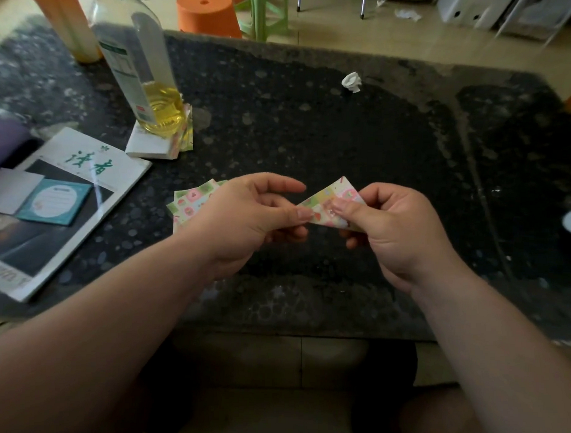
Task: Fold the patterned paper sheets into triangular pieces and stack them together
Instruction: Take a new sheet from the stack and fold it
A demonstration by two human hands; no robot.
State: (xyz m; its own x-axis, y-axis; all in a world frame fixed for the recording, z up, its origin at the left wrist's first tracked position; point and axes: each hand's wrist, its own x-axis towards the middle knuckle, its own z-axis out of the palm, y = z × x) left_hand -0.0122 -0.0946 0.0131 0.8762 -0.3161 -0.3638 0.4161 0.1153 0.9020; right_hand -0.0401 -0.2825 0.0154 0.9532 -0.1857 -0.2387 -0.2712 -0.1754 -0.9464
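Observation:
A patterned paper sheet folded into a triangle (330, 198) is held above the dark table, its peak pointing away from me. My left hand (245, 215) pinches its left corner between thumb and fingers. My right hand (390, 226) pinches its right side, thumb on top. Behind my left hand, a small pile of patterned pieces (191, 201) lies on the table, partly hidden by the hand. More patterned sheets (185, 138) sit under a white pad beneath a bottle.
An oil bottle (146, 78) stands on a white pad (147, 145) at the back left. A magazine (61, 192) with a teal card (53, 201) lies at the left. A crumpled white scrap (352, 82) lies far back. The speckled table's (313, 126) front edge is close to me.

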